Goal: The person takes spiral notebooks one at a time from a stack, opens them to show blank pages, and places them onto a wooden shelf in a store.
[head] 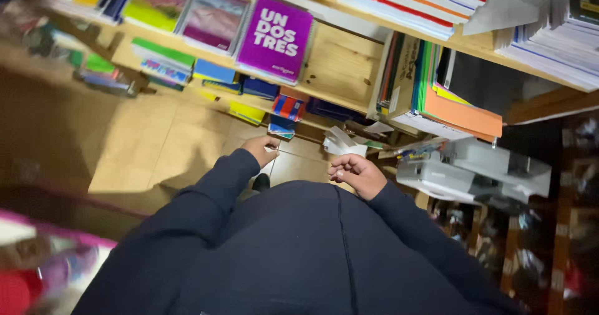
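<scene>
— While I look down over the dark navy sweatshirt, what do my hands hold?

— My left hand pinches a small white scrap, too small to identify. My right hand is loosely curled, grasping nothing I can see.

— What is nearest?

— Both hover above the tan tiled floor, before the pale wooden shelf bearing a purple square-covered book and stacked coloured notebooks.

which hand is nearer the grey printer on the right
Right. The right hand is loosely curled just left of the grey printer, with a small gap. The left hand is farther left, over the tiled floor.
</scene>
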